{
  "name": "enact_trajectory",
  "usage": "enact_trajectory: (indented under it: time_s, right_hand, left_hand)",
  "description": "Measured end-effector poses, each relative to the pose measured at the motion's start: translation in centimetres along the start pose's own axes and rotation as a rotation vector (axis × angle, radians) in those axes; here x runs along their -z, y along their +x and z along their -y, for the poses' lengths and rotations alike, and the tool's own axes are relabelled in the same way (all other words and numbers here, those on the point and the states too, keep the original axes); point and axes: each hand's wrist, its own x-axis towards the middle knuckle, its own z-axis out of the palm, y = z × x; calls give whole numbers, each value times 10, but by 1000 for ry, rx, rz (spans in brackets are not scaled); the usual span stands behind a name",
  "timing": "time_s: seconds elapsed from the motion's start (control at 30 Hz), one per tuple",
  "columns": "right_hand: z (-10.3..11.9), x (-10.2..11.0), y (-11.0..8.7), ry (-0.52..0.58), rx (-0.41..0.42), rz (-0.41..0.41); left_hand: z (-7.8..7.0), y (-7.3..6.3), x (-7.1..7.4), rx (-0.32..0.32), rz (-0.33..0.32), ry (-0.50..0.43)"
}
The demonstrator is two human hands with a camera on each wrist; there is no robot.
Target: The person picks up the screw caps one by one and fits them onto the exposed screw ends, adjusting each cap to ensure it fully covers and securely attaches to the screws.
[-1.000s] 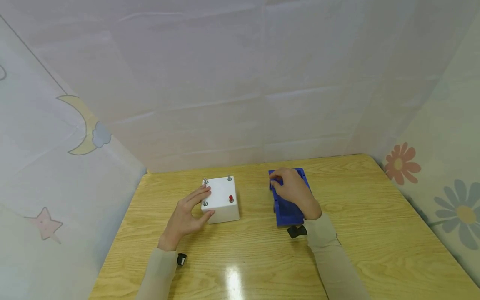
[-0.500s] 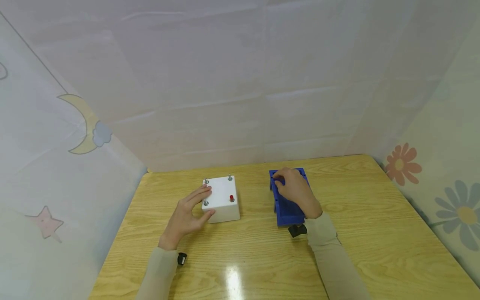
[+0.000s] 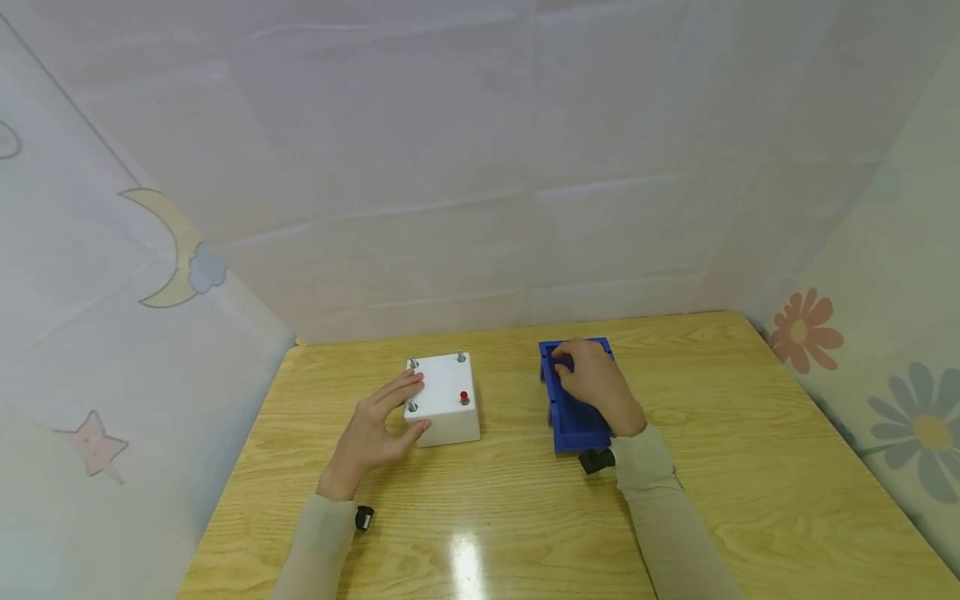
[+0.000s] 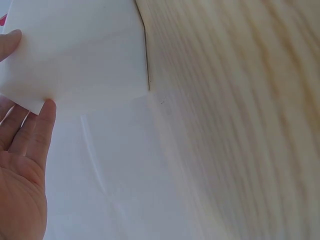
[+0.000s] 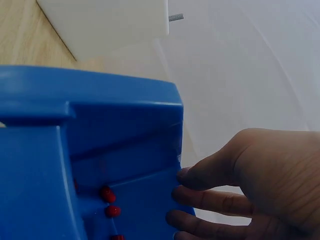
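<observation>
A white box (image 3: 446, 387) with metal bolts standing up at its top corners sits on the table. One bolt, at the near right corner, wears a red cap (image 3: 464, 397). My left hand (image 3: 371, 433) holds the box at its left side, thumb on the near face and fingers over the top edge. My right hand (image 3: 596, 379) is inside the far part of a blue bin (image 3: 581, 442), fingers slightly bent with nothing seen between them. In the right wrist view, several small red caps (image 5: 113, 211) lie on the bin floor, apart from the fingertips.
The wooden table (image 3: 487, 500) ends at a pale cloth backdrop (image 3: 525, 250) behind and at both sides. A gap of bare wood lies between the box and the bin. Black wrist cameras (image 3: 596, 461) are strapped to both wrists.
My right hand has shifted slightly to the right and deeper into the blue bin, away from its far left rim. The left hand and the white box have stayed put.
</observation>
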Motion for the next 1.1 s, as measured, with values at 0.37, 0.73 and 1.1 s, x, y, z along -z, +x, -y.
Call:
enact_trajectory:
  time_s: [0.37,0.73,1.1]
  right_hand:
    - [-2,-6,2,-8,-85,61]
    - [-5,-15,5,-47,-106,76]
    - [-12,-23,9,-77,-109,95]
  left_hand:
    - [-1,0,0,39,31,-2]
    - [-3,-1,2,30,22,7]
    - [-1,-1,2,36,27,7]
